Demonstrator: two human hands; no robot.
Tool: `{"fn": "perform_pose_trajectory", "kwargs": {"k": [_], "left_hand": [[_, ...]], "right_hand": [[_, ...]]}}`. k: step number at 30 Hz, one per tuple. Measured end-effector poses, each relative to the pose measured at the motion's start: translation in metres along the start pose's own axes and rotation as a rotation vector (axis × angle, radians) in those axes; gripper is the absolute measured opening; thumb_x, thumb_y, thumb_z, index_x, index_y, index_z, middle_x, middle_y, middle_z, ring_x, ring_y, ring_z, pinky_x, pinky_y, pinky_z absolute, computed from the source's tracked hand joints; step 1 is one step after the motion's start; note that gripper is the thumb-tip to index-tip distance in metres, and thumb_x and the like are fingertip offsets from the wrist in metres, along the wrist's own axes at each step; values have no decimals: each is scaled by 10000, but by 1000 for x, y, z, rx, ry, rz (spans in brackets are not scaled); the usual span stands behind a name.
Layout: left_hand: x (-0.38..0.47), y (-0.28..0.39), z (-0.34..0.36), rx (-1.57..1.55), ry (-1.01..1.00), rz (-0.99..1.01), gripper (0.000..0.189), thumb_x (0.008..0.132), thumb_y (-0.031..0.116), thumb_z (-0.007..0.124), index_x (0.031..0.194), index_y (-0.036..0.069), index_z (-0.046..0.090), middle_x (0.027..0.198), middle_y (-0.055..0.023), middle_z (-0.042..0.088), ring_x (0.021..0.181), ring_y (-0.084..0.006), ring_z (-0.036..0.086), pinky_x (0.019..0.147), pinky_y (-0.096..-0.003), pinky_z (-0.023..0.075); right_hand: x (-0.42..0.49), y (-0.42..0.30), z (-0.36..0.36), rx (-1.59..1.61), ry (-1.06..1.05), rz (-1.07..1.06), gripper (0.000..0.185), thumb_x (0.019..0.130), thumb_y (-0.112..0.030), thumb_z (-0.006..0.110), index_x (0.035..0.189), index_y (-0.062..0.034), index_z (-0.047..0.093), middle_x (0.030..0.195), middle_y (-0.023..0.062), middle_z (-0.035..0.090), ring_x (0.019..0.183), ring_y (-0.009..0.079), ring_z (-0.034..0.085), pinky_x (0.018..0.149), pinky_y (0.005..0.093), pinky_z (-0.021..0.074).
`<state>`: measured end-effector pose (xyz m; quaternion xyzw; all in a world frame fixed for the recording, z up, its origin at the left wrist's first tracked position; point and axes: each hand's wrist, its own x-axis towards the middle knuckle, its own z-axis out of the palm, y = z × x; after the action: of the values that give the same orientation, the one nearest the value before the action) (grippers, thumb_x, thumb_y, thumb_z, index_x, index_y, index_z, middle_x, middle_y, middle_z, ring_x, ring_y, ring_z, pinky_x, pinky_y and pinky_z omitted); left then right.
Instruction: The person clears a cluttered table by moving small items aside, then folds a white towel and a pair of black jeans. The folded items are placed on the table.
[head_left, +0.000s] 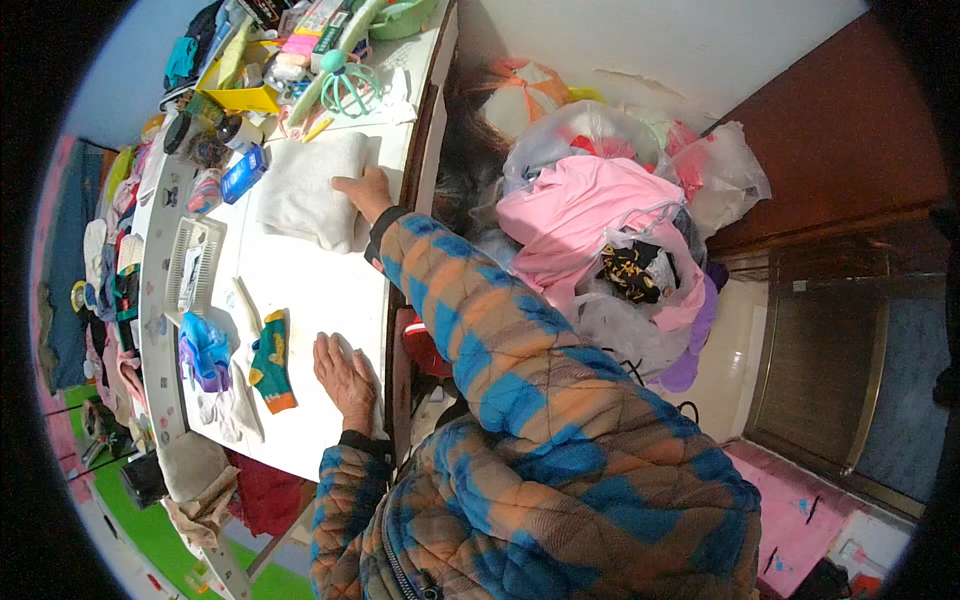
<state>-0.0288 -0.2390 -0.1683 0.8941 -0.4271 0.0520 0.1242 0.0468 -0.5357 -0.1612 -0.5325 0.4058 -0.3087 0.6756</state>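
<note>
A folded white towel lies on the white tabletop. My right hand rests at the towel's near edge, thumb or a finger stretched across it; the other fingers are partly hidden, so a grip cannot be made out. Palm down on the bare tabletop is my left hand, fingers a little apart and holding nothing. Beside it lies a green sock with yellow patches and an orange end. Further left are a pale, crumpled sock or cloth and a blue and purple plastic bag.
A white plastic basket, a blue box, jars and a yellow box stand along the table. A mint-green head massager lies near the top. Right of the table are plastic bags and pink cloth.
</note>
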Motion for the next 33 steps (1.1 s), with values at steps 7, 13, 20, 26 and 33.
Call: {"fn": "perform_pose_trajectory", "kwargs": {"k": [7, 13, 20, 26, 33], "left_hand": [[2, 6, -4, 12, -42, -43, 465, 873, 256, 446, 1258, -3, 411, 1368, -207, 329, 1277, -352, 284, 1057, -446, 216], [1, 4, 1, -19, -19, -21, 458, 883, 253, 438, 1262, -4, 414, 1360, -205, 346, 1267, -355, 302, 1052, -447, 225], [1, 2, 4, -26, 46, 71, 451, 911, 272, 402, 1258, -15, 427, 1342, -216, 368, 1247, -364, 338, 1038, -449, 258], [-1, 5, 3, -4, 42, 70, 421, 914, 241, 407, 1251, -10, 431, 1324, -206, 387, 1233, -357, 355, 1029, -450, 272], [-2, 6, 3, 8, 27, 63, 426, 918, 246, 373, 1259, -4, 423, 1334, -200, 372, 1239, -356, 344, 1029, -453, 275]], "right_hand": [[16, 28, 2, -111, -2, 76, 647, 614, -357, 711, 1047, 84, 520, 1064, 278, 553, 984, 402, 544, 857, 409, 446], [3, 34, -16, 55, -113, 41, 681, 670, -353, 719, 1123, 92, 474, 1072, 244, 560, 1001, 348, 546, 875, 387, 432], [-87, 41, -180, -89, -724, -4, 244, 821, -210, 636, 900, 13, 578, 702, 73, 623, 589, 118, 593, 515, 248, 485], [-145, 38, -409, -97, -358, 181, 171, 782, -173, 665, 852, -26, 611, 742, 28, 610, 659, 95, 600, 502, 252, 478], [-135, 52, -501, -1338, 449, -208, 388, 671, -158, 699, 1012, -40, 556, 1020, 187, 541, 962, 338, 554, 789, 414, 460]]}}
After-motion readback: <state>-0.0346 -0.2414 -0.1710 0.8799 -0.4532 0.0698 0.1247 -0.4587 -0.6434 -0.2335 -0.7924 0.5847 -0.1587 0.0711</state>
